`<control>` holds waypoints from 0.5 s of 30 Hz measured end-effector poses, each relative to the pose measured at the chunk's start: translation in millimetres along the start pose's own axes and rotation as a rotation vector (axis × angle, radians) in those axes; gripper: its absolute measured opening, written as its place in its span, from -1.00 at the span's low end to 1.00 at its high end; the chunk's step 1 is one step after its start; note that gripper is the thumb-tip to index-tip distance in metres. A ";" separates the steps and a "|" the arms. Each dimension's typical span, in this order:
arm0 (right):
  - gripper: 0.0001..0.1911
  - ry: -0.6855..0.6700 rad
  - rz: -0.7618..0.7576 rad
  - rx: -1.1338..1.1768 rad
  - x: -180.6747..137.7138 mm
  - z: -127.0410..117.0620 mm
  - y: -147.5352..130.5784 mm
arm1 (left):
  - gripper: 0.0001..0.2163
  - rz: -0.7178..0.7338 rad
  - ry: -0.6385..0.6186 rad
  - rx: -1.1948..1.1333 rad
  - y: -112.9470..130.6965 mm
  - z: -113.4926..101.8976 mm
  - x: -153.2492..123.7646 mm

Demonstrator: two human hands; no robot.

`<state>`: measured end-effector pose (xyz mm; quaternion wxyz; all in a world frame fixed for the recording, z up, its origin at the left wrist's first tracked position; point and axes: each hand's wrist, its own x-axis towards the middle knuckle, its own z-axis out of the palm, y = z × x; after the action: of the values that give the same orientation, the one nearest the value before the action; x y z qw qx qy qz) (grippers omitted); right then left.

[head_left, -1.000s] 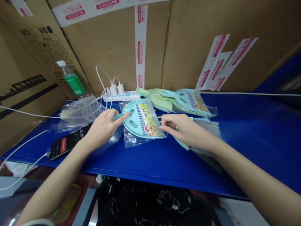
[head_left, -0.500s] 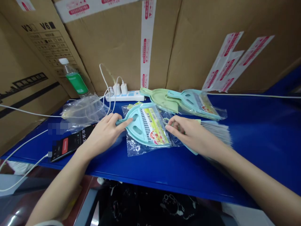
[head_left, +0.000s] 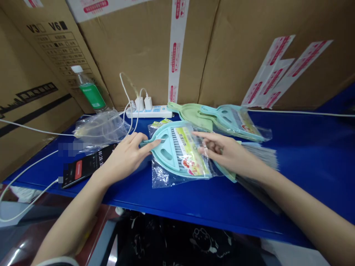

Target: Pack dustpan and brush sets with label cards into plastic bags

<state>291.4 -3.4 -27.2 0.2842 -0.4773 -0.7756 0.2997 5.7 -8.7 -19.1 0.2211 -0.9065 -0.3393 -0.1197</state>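
Note:
A light blue dustpan (head_left: 165, 153) lies in clear plastic wrap with a printed card (head_left: 188, 147) and dark bristles showing. My left hand (head_left: 126, 155) is closed round its handle, the thumb resting on the pan. At the bag's right side is my right hand (head_left: 222, 149), its index finger stretched over the card's edge and thumb apart below. Whether it touches the wrap is unclear. Beneath and beyond this hand lie a brush with pale grey bristles (head_left: 263, 155) and a light blue and green edge, partly hidden by the hand and forearm.
Behind lie a green dustpan (head_left: 190, 112) and another bagged blue dustpan (head_left: 226, 116). A white power strip (head_left: 162, 111), a bottle (head_left: 93, 96), a crumpled plastic bag (head_left: 105, 125) and a phone (head_left: 85, 168) with cables are to the left. Cardboard (head_left: 138, 51) walls the blue tabletop (head_left: 194, 210).
My right hand has gone from a pinch near a small green loop to a stretched index finger over the card. My left hand keeps its hold; the view has shifted slightly.

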 end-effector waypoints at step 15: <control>-0.48 0.246 0.079 -0.208 23.4 -34.6 -14.4 | -0.67 -0.018 -0.198 -0.394 -14.7 -9.8 -9.1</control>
<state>299.4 19.4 9.9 0.3143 -0.5672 -0.7425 0.1679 -11.4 -8.7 -9.2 0.0043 -0.9365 -0.3373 -0.0960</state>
